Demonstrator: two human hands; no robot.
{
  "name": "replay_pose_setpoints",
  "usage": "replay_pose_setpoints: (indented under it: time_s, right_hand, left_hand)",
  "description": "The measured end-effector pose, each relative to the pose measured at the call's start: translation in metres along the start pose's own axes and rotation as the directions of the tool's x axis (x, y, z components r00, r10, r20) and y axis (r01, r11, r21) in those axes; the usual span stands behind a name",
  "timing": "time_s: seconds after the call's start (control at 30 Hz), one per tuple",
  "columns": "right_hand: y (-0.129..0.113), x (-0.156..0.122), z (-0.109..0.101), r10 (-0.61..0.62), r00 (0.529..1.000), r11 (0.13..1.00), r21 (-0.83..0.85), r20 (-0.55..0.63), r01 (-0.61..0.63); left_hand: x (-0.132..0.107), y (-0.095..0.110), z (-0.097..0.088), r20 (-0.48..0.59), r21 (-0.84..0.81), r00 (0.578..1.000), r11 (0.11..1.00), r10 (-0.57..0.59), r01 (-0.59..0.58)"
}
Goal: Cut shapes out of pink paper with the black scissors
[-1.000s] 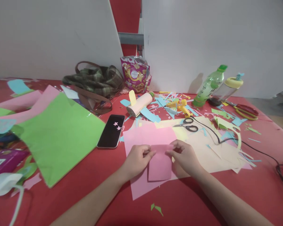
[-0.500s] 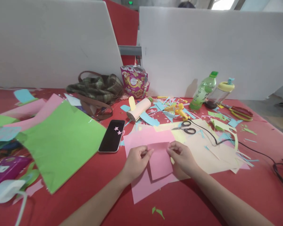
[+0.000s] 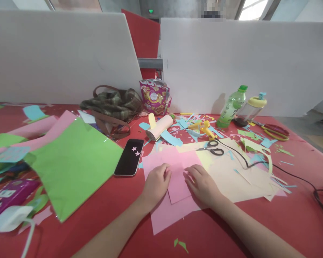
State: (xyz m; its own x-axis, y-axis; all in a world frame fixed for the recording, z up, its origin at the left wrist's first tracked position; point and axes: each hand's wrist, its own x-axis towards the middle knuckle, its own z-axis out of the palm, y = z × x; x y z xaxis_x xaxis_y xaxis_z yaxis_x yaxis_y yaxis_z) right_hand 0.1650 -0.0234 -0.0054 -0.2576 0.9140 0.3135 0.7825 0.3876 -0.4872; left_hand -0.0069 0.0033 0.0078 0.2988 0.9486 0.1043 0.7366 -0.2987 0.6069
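Note:
A small pink sheet of paper [image 3: 177, 186] lies flat on a larger pink sheet [image 3: 161, 222]. My left hand [image 3: 156, 182] is closed at the small sheet's left edge, thumb against curled fingers. Over its right side rests my right hand [image 3: 204, 184], fingers bent and slightly apart, touching the paper. Beyond the hands, black-handled scissors [image 3: 215, 152] lie on cream paper [image 3: 239, 175]. A phone [image 3: 129, 157] with two pink paper stars on its screen is to the left.
A pale paper tube [image 3: 161, 126] with blue and yellow flaps lies behind, beside a yellow glue gun [image 3: 206, 128] and its black cord. Green sheets [image 3: 78, 161] cover the left. A green bottle [image 3: 233, 105], a jar [image 3: 253, 107], a snack bag [image 3: 156, 96] and a plaid bag [image 3: 115, 102] stand behind.
The small pink sheet, held tilted up between both hands before, now lies down on the larger sheet. My right hand's fingers have loosened and moved slightly left. The view has tipped up a little.

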Motion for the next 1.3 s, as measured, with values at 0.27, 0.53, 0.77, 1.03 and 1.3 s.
replay_pose_setpoints:
  time_s: [0.27,0.53,0.77,1.03,1.3]
  right_hand:
    - [-0.002,-0.001,0.002,-0.102,0.989,0.961,-0.248,0.107,0.126]
    - [-0.009,0.001,0.004,-0.106,0.977,0.919,-0.358,0.184,0.167]
    - [-0.012,0.01,0.001,-0.057,0.972,0.931,-0.34,0.227,0.134]
    - [-0.006,0.019,0.003,-0.032,0.96,0.923,-0.361,0.276,0.135]
    - [0.0,0.021,-0.001,-0.01,0.949,0.925,-0.358,0.314,0.128]
  left_hand:
    - [-0.005,-0.004,0.012,-0.071,0.291,0.951,0.918,0.3,-0.268]
    - [-0.018,-0.001,0.023,0.226,0.361,0.902,0.829,0.367,-0.428]
    - [-0.016,-0.001,0.021,0.232,0.372,0.904,0.826,0.359,-0.423]
    - [-0.016,-0.002,0.021,0.231,0.373,0.908,0.83,0.35,-0.415]
    - [-0.011,-0.001,0.015,0.258,0.339,0.895,0.833,0.365,-0.437]
